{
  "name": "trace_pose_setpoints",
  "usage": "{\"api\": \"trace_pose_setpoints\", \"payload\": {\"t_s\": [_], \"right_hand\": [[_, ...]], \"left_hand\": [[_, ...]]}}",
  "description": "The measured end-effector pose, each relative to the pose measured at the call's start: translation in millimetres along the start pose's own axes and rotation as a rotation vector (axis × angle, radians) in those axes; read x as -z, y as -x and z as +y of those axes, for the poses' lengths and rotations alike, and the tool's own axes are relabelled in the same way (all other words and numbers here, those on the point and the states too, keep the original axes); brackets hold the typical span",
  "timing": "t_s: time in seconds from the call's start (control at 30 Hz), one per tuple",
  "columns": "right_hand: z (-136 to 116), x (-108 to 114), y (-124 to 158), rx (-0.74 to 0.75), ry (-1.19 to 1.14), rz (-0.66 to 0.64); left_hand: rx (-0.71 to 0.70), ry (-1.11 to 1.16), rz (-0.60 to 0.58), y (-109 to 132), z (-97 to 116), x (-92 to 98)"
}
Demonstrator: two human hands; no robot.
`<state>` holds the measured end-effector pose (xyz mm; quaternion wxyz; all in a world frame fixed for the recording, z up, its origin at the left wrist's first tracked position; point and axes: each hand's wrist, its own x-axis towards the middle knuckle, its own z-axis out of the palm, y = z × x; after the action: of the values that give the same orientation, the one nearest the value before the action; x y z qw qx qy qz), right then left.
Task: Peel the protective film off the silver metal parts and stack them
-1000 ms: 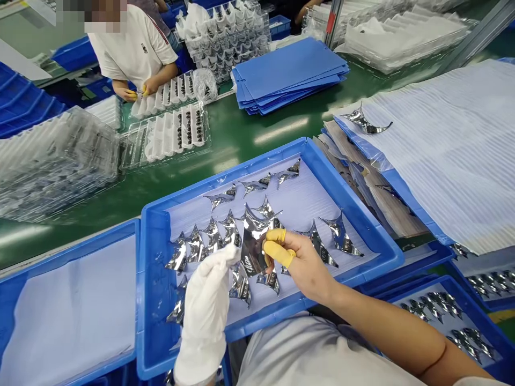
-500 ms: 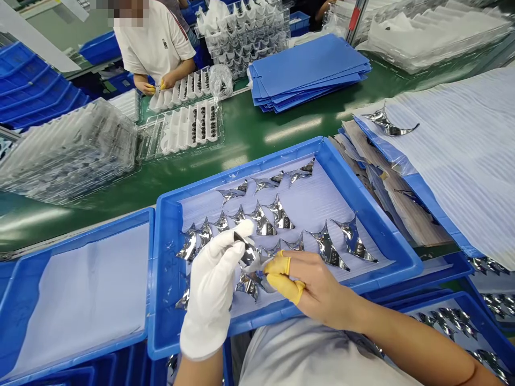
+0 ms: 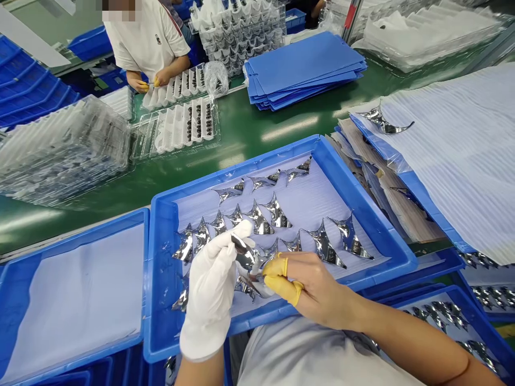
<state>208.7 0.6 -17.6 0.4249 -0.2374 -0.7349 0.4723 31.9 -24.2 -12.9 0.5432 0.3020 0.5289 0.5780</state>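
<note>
My left hand [image 3: 213,289], in a white glove, pinches a curved, mirror-bright chrome part [image 3: 243,254] between thumb and fingers. My right hand [image 3: 306,281] wears yellow finger cots on thumb and forefinger, closed together at the lower right end of that part. A pale, thin bit shows at those fingertips; whether it is film or a reflection I cannot make out. Both hands are above a blue tray [image 3: 364,276] lined with a white sheet [image 3: 317,198]. Several similar pointed chrome parts [image 3: 276,212] lie in rows on the sheet, some hidden behind my hands.
At left stands another blue tray [image 3: 145,268] with a white liner. Blue sheets [image 3: 301,64] are stacked on the green table [image 3: 237,128]. One chrome part [image 3: 384,120] rests on white foam at right. Across the table a person [image 3: 147,43] works beside clear plastic trays [image 3: 68,145].
The view has shifted slightly, moving the surroundings a little left. The chrome part has turned a little between my hands, showing more of its shiny face; both hands keep nearly the same place.
</note>
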Motion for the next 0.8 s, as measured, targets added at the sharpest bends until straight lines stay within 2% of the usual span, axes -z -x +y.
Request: {"api": "trace_pose_setpoints", "payload": {"t_s": [0.13, 0.27, 0.33, 0.4, 0.5, 0.63, 0.8], "right_hand": [[1, -2, 1, 0.031, 0.052, 0.028], [1, 0, 1, -0.028, 0.012, 0.021], [0, 1, 1, -0.142, -0.125, -0.004], [0, 1, 0, -0.326, -0.334, -0.029], [3, -1, 0, -0.555, -0.615, -0.002], [8, -6, -1, -0.595, -0.798, 0.087], [10, -10, -1, -0.595, -0.875, 0.161]], "left_hand": [[-0.031, 0.021, -0.026, 1, -2, 3.0], [-0.025, -0.003, -0.032, 0, -1, 1.2], [-0.001, -0.012, -0.038, 0, 2, -3.0], [0.001, -0.046, -0.049, 0, 5, -8.2], [-0.03, -0.127, -0.07, 0, 9, -14.1], [-0.019, -0.144, -0.117, 1, 9, -15.0], [0.061, -0.089, -0.209, 1, 11, -14.9]]}}
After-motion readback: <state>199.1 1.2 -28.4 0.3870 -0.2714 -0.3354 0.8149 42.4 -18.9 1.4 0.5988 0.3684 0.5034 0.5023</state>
